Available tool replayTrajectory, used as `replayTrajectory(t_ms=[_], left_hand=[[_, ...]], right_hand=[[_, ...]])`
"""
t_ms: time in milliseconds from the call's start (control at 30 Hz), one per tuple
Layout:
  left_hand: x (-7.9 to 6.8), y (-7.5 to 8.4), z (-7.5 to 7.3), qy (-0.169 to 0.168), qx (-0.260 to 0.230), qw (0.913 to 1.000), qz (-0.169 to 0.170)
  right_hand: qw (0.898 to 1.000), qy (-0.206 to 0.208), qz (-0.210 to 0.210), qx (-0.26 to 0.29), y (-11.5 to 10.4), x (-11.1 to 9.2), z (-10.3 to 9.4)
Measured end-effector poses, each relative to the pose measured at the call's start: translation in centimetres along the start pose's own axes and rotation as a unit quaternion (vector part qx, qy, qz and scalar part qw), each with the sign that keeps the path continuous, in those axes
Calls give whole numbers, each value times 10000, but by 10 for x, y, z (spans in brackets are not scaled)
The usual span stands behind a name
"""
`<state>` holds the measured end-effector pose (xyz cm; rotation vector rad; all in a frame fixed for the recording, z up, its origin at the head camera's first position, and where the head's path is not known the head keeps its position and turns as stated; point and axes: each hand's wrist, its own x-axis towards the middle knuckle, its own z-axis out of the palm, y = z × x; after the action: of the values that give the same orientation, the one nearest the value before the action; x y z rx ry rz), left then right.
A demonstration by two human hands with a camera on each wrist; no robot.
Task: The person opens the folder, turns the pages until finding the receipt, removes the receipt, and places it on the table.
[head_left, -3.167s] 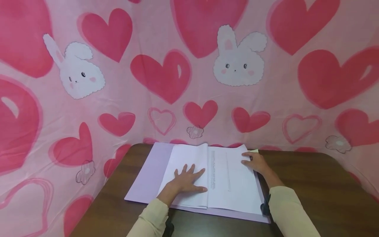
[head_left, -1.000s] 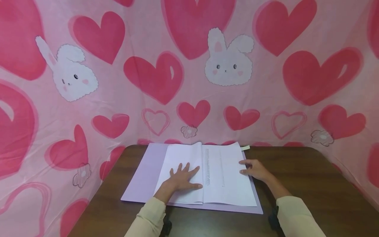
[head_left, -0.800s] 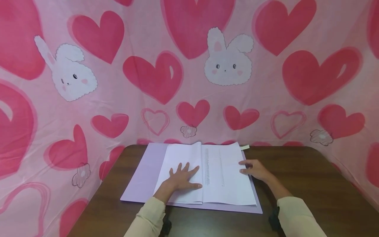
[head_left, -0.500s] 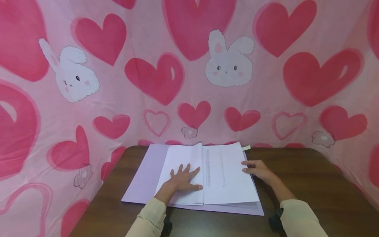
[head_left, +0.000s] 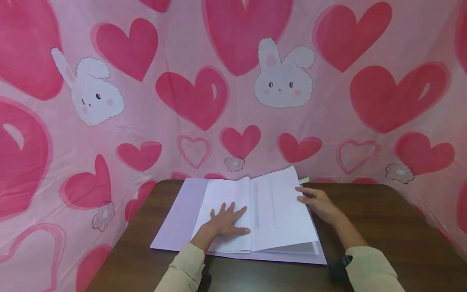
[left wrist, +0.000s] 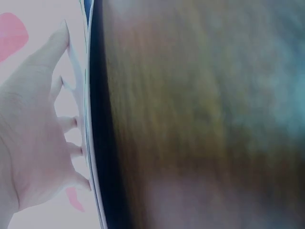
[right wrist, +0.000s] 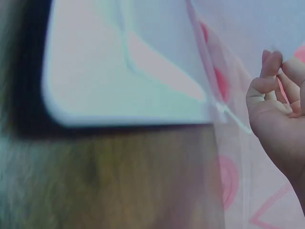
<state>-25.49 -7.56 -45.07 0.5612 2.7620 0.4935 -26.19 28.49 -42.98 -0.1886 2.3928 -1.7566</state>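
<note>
A lilac folder (head_left: pixel 178 219) lies opened out on the table, with white paper sheets inside. My left hand (head_left: pixel 224 223) rests spread on the left-hand pages (head_left: pixel 219 190), its fingers straight. In the left wrist view the same hand (left wrist: pixel 38 114) lies with its fingertips on the paper. My right hand (head_left: pixel 317 200) pinches the right edge of the top printed sheet (head_left: pixel 281 211), which is lifted and slanted above the sheets under it. In the right wrist view, thumb and fingertips of the right hand (right wrist: pixel 281 90) meet at the paper's edge.
A brown wooden table (head_left: pixel 372 219) carries the folder. A pale yellow-green tab (head_left: pixel 304 180) sticks out at the folder's upper right. Behind the table hangs a pink cloth (head_left: pixel 204 48) printed with hearts and rabbits.
The right hand has moved slightly up with the sheet's edge. The top right sheet, flat earlier, is now raised away from those below. The left hand has stayed in place on the left pages.
</note>
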Motion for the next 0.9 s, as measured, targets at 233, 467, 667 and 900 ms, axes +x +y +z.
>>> replayTrajectory(t_ms=[233, 467, 667, 900], left_hand=[[2, -2, 0, -3, 43, 10000, 50], [4, 3, -11, 65, -249, 9997, -53], [11, 15, -15, 187, -791, 9966, 147], [23, 42, -26, 449, -3550, 9293, 917]], right_hand=[[9990, -80, -212, 374, -21, 4, 7], [9965, -294, -577, 536, -46, 15, 23], [9927, -513, -818, 724, -59, 24, 34], [9814, -848, -1194, 1238, -70, 32, 52]])
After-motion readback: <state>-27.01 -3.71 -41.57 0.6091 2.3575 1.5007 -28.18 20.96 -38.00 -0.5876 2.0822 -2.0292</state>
